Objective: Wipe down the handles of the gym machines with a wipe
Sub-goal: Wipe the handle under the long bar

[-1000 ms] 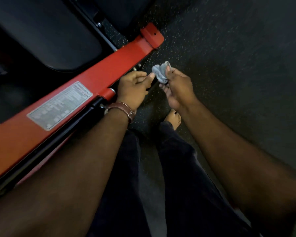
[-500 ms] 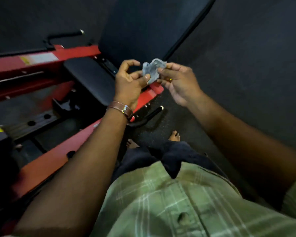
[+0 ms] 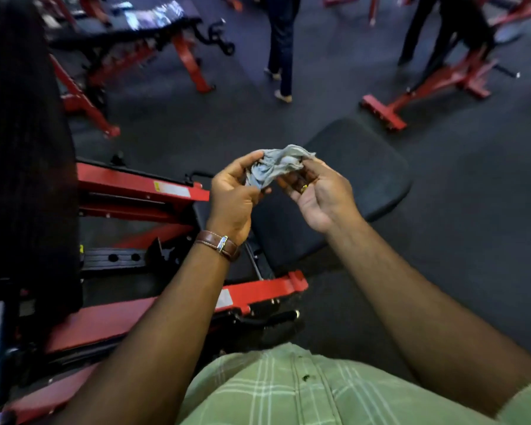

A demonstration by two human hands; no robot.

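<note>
A crumpled grey wipe is held between both my hands at chest height. My left hand, with a brown strap on its wrist, pinches the wipe's left side. My right hand, palm turned up, holds the wipe's right side with its fingertips. Below my arms runs the red frame of a gym machine with a short black handle sticking out near its end. Another small black handle shows behind my left hand.
A black seat pad lies under my hands. A tall black pad fills the left edge. Red benches and frames stand across the dark floor. Two people's legs are at the top.
My view has lifted from the floor beside the red frame to the gym room. Both hands rose with the wipe and now pull it apart between them.
</note>
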